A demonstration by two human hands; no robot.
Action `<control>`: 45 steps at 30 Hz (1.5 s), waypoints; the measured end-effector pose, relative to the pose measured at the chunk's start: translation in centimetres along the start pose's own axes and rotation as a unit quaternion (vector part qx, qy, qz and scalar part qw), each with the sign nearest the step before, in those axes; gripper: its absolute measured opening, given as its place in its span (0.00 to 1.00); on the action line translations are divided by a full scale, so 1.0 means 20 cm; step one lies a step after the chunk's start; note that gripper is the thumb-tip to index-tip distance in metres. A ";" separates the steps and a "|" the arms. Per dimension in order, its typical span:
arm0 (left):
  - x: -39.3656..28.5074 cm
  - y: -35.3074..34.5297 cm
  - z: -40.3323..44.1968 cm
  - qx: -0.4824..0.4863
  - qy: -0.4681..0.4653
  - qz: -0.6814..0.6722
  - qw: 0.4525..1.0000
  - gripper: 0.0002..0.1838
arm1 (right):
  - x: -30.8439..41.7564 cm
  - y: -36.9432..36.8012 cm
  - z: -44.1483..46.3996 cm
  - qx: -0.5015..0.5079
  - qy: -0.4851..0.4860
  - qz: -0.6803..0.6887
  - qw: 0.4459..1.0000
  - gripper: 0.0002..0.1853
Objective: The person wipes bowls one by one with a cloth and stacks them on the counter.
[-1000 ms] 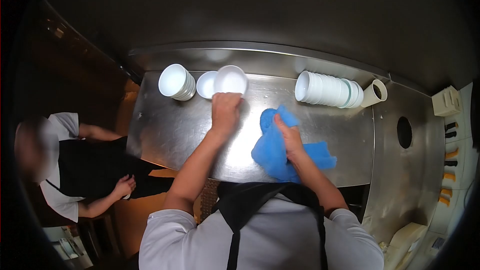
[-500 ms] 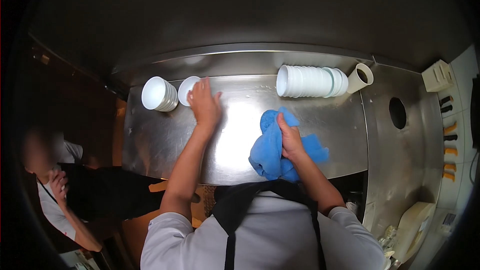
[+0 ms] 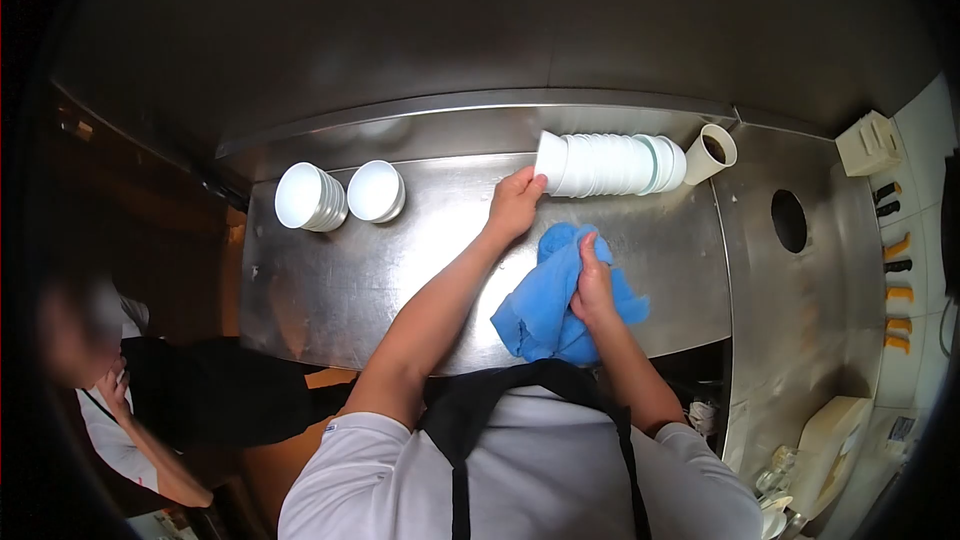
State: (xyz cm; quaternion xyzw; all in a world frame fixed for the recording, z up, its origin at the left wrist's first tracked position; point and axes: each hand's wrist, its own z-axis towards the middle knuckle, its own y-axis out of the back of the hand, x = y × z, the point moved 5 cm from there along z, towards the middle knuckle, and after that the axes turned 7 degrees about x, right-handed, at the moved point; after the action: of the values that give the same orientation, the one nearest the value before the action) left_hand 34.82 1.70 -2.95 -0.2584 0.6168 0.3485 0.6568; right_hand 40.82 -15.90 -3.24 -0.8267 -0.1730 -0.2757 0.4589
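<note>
Head view centres on a row of nested white bowls [image 3: 610,165] lying on its side along the back of a stainless-steel counter [image 3: 430,200], mouths toward the left. At the left end of that row, the end bowl [image 3: 549,160] sits slightly askew from the others, its rim pinched between the thumb and fingers of the left hand [image 3: 517,202]. The right hand [image 3: 594,285] is closed around a bunched blue cloth [image 3: 545,300], thumb up along its edge; the cloth hangs in loose folds above the counter's front part, nearer the body than the bowls.

Just beyond the row's right end, a white cup [image 3: 711,155] with a dark interior leans over. Well apart to the left, a stack of white bowls [image 3: 312,197] tilts with its open top facing up and left, and just beside it is another white bowl [image 3: 377,192]; whether more are nested under this one I cannot tell.

Farther right, a second steel surface [image 3: 770,330] has a round dark hole [image 3: 789,221]. Past it are a cream-coloured container [image 3: 869,144] and a line of black and yellow handles [image 3: 899,266] against pale tiles. At lower left, a co-worker [image 3: 210,390] in a white shirt and black apron has one hand raised near the head.
</note>
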 end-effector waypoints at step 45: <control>-0.44 0.30 -0.66 0.046 0.093 -0.030 0.994 0.12 | 0.02 -0.54 -0.03 -0.015 -0.006 -0.061 0.998 0.23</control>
State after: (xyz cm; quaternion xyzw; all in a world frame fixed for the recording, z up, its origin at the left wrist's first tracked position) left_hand 21.79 -5.96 4.95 -0.2775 0.6826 0.2741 0.6180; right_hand 35.14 -10.81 4.34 -0.8230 -0.2222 -0.3007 0.4276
